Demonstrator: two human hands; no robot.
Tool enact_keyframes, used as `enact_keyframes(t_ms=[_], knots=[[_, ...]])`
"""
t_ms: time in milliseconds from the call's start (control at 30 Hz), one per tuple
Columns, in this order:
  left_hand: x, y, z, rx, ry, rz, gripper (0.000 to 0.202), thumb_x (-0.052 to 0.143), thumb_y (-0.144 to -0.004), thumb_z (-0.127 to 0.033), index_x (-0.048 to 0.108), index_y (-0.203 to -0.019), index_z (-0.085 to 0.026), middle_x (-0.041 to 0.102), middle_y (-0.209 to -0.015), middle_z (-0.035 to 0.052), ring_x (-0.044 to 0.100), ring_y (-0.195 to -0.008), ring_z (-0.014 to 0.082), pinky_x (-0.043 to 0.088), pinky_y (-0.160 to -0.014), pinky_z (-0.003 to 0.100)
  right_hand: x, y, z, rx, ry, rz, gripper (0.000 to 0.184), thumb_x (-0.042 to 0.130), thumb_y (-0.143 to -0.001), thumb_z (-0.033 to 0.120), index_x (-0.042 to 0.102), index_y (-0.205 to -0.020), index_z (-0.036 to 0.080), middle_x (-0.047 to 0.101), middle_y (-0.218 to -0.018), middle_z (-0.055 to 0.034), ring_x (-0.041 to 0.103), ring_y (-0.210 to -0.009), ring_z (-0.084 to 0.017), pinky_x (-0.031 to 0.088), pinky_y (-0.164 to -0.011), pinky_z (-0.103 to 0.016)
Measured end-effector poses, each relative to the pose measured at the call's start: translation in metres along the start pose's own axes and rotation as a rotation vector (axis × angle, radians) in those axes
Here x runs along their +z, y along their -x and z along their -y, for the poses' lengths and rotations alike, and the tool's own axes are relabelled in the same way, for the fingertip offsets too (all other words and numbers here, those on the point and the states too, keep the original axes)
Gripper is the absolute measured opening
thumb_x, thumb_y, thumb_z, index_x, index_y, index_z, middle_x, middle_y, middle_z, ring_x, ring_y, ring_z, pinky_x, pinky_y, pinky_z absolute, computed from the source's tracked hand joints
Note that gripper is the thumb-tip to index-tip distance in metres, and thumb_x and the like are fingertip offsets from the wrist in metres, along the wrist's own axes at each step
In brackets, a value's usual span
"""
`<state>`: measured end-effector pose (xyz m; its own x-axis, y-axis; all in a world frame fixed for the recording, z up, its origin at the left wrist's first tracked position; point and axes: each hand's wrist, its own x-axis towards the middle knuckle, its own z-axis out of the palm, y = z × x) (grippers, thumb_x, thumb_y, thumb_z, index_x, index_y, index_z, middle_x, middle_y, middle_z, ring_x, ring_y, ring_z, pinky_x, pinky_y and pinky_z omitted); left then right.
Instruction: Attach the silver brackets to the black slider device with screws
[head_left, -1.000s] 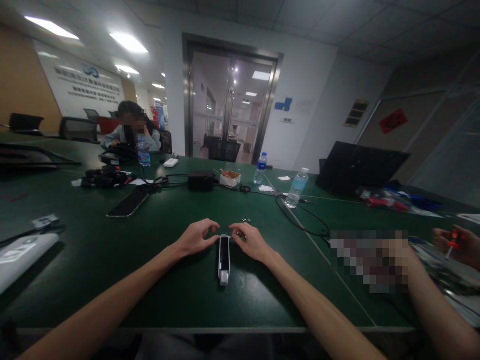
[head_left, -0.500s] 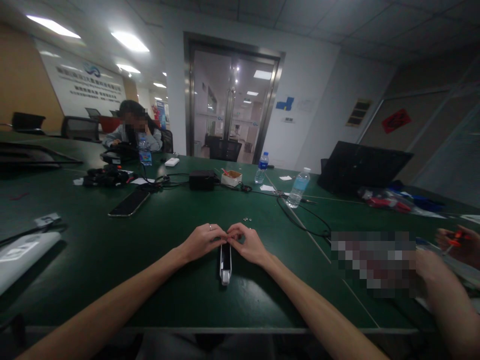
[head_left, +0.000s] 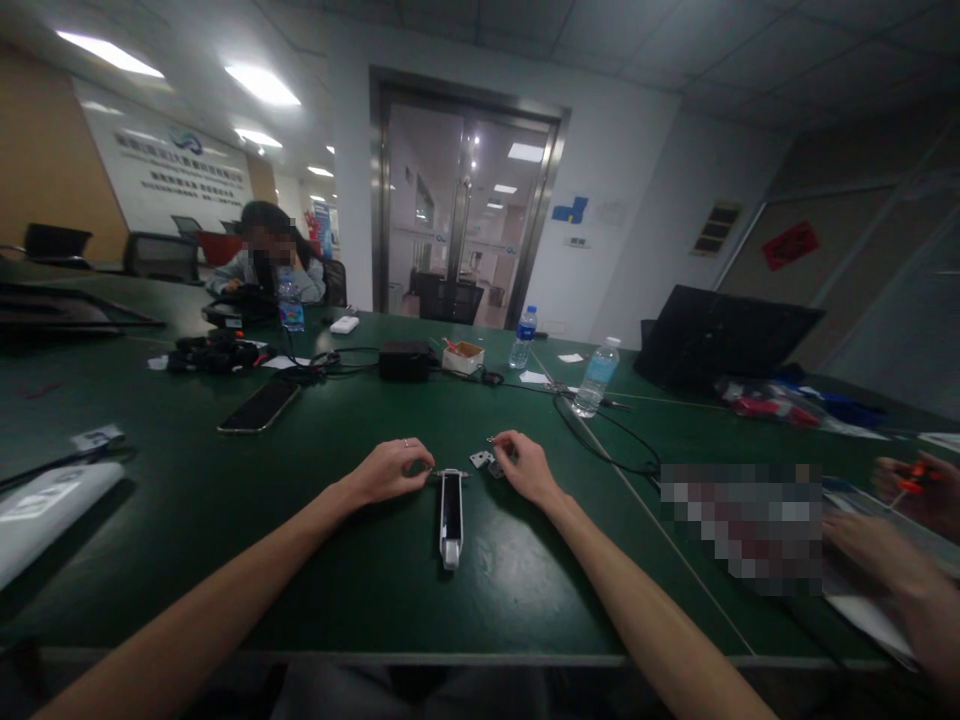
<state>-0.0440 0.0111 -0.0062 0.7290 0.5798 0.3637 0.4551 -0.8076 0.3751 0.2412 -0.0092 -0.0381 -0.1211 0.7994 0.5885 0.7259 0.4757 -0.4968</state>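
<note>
A slim black-and-white handheld device (head_left: 451,520) lies lengthwise on the green table (head_left: 525,590), with a thin metal strip (head_left: 450,474) across its top end. My left hand (head_left: 388,472) rests just left of that strip, fingers curled, and shows nothing held. My right hand (head_left: 527,468) lies to the right of the device, its fingertips beside several small metal pieces (head_left: 484,460). Whether those fingers touch the pieces is hard to tell. What the device's underside looks like is hidden.
A smartphone (head_left: 259,406) lies to the left, beyond it cables and a black adapter (head_left: 405,361). A water bottle (head_left: 598,377) and a laptop (head_left: 727,338) stand ahead right. At right, a co-worker's hand (head_left: 909,485) holds an orange tool. A seated person (head_left: 266,265) is far across.
My hands have parted from above the device, moving outward. The small metal pieces now lie on the table to its right, and the metal strip shows at its top end.
</note>
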Motion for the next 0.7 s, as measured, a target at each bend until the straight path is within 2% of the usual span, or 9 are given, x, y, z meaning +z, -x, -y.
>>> enact_keyframes(t_ms=[133, 400, 567, 700], knots=[[0.004, 0.001, 0.008, -0.011, 0.0, 0.037, 0.02, 0.056, -0.084, -0.026, 0.068, -0.097, -0.017, 0.063, -0.092, 0.0035, 0.053, -0.067, 0.0126, 0.043, -0.065, 0.023, -0.004, -0.002, -0.018, 0.061, 0.048, -0.027, 0.015, 0.048, -0.084, 0.025, 0.061, -0.089, 0.017, 0.066, -0.083, -0.0051, 0.06, -0.075, -0.018, 0.047, -0.074, -0.032], [0.009, 0.001, 0.01, -0.041, -0.012, 0.066, 0.02, 0.058, -0.084, -0.028, 0.066, -0.098, -0.018, 0.062, -0.082, 0.0008, 0.052, -0.064, 0.0129, 0.04, -0.063, 0.023, -0.003, -0.003, -0.026, 0.07, 0.097, 0.042, 0.015, 0.049, -0.083, 0.021, 0.061, -0.091, 0.017, 0.065, -0.086, -0.0045, 0.058, -0.077, -0.017, 0.046, -0.076, -0.032], [0.006, 0.001, 0.004, -0.075, 0.016, 0.097, 0.021, 0.058, -0.085, -0.029, 0.067, -0.1, -0.018, 0.063, -0.084, 0.0007, 0.051, -0.063, 0.012, 0.039, -0.059, 0.022, 0.001, -0.003, -0.031, 0.073, 0.205, 0.126, 0.02, 0.052, -0.084, 0.02, 0.062, -0.1, 0.016, 0.063, -0.099, -0.008, 0.056, -0.092, -0.02, 0.043, -0.086, -0.033], [0.004, 0.0, 0.0, -0.1, 0.026, 0.108, 0.022, 0.057, -0.086, -0.029, 0.067, -0.099, -0.016, 0.064, -0.083, 0.0009, 0.052, -0.062, 0.0114, 0.039, -0.058, 0.021, 0.002, -0.003, -0.031, 0.113, 0.301, 0.179, 0.026, 0.052, -0.088, 0.023, 0.063, -0.111, 0.019, 0.061, -0.111, -0.0092, 0.052, -0.103, -0.021, 0.039, -0.092, -0.033]])
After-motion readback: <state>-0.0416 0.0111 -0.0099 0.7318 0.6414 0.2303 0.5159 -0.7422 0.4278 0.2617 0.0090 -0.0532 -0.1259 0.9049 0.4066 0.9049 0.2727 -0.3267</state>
